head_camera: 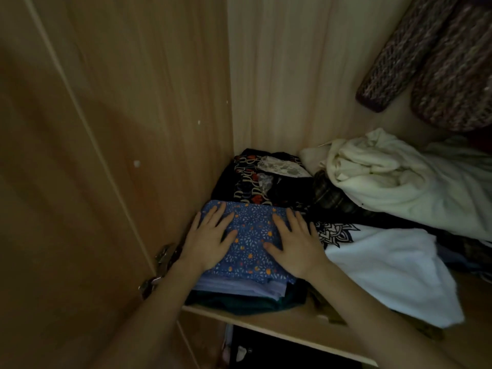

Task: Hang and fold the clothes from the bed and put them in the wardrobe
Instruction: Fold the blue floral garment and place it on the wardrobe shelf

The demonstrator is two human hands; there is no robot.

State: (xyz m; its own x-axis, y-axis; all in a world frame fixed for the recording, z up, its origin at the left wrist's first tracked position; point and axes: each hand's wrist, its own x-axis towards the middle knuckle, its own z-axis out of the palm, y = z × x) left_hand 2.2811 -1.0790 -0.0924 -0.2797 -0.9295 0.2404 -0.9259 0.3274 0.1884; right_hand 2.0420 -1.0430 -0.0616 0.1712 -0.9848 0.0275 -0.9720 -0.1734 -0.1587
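Pressing the folded blue cloth [249,242] flat onto its stack looked like the step in hand, and doing it well probably meant keeping the push straight down and even, so the layers beneath did not slide toward the shelf's front edge. The left hand [206,242] lay spread, palm down, on the cloth's left half, its fingers pointing toward the back of the wardrobe; the right hand [295,245] lay spread the same way on the right half, thumb turned inward. Neither hand pinched anything. The cloth sat on top of a small pile of pale and dark green folded pieces at the front left corner of the shelf [292,328], close against the wardrobe's left side wall [159,115]. Behind it, in the back left corner, lay a dark patterned garment [250,179]. To the right, a white garment [386,267] touched or nearly touched the right hand, and a cream bundle [386,177] was heaped farther back. A knitted sleeve [404,57] hung at the upper right. Lifting both palms off together would likely leave the fold neat.
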